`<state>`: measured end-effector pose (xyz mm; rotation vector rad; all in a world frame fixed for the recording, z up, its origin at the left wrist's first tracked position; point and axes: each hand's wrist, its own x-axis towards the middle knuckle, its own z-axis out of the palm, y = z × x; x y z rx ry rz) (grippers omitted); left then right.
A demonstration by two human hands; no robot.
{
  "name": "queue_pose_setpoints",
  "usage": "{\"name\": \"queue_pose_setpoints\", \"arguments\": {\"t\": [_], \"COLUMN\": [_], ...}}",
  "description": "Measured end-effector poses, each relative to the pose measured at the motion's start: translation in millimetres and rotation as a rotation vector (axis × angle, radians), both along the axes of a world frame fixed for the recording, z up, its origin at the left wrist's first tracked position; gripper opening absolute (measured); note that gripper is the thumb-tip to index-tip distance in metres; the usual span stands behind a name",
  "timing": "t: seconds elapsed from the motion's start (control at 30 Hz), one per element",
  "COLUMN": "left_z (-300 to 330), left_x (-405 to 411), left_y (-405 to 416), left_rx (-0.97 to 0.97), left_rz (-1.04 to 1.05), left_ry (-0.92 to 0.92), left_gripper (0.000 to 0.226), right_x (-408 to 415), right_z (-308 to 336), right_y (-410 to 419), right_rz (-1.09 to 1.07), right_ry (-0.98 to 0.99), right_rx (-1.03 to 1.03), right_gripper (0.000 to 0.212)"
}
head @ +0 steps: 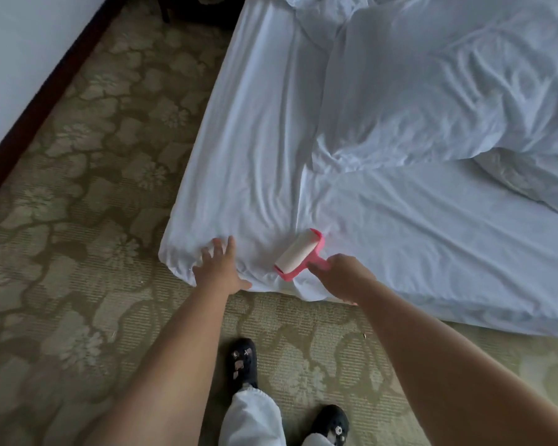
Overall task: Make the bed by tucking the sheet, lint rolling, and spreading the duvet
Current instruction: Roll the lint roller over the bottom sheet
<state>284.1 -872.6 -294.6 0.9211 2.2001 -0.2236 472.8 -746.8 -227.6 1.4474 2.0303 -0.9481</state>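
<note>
Pink-framed lint roller [298, 255] gripped by right hand [343, 278], left hand [219, 263] seemingly flattening creased sheet [255, 140]

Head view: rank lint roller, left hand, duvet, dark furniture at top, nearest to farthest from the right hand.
1. lint roller: held in the right hand, on the sheet near the bed's corner.
2. left hand: flat on the corner, to the left.
3. duvet: bunched up, farther up the bed.
4. dark furniture: top edge, beyond the bed.

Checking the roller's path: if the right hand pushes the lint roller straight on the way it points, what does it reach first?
Probably only flat sheet at first. The right hand aims the lint roller up-left; the bunched duvet lies farther right, though depth is uncertain.
</note>
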Motion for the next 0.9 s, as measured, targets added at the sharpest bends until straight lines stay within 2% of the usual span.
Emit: {"name": "queue_pose_setpoints", "arguments": {"t": [0.1, 0.17, 0.23, 0.37, 0.47, 0.53, 0.67, 0.8, 0.87, 0.9], "left_z": [-5, -10, -16, -21, -21, -19, -18, -25, -28, -30], "left_x": [0, -10, -28, -54, -69, -82, -107, -122, -126, -127], "left_y": [-5, -14, -24, -39, -38, -33, -21, -19, -20, -22], "left_rx": [-0.048, -0.071, -0.033, 0.164, 0.362, 0.441, 0.473, 0.439, 0.398, 0.371], "left_rz": [0.084, 0.175, 0.245, 0.316, 0.410, 0.500, 0.557, 0.803, 0.785, 0.753], "left_ry": [0.042, 0.082, 0.029, -0.138, -0.099, 0.006, 0.177, 0.061, 0.036, 0.050], "left_gripper": [0.115, 0.114, 0.107, 0.082, 0.052, 0.038, 0.032, 0.019, 0.006, 0.009], "right_x": [-14, -30, -51, -105, -145, -169, -207, -235, -242, -242], "right_z": [-2, -3, -6, -20, -29, -34, -44, -53, -53, -53], "right_y": [4, 8, 12, 19, 22, 22, 22, 13, 10, 10], "right_rz": [0.174, 0.193, 0.216, 0.343, 0.414, 0.438, 0.480, 0.510, 0.490, 0.482], "right_ry": [0.008, 0.015, 0.017, 0.019, 0.031, 0.051, 0.084, 0.133, 0.144, 0.151], "right_rx": [0.042, 0.025, 0.012, 0.018, 0.031, 0.044, 0.060, 0.076, 0.078, 0.074], "right_gripper": [0.058, 0.060, 0.062, 0.064, 0.065, 0.063, 0.062, 0.062, 0.062, 0.062]}}
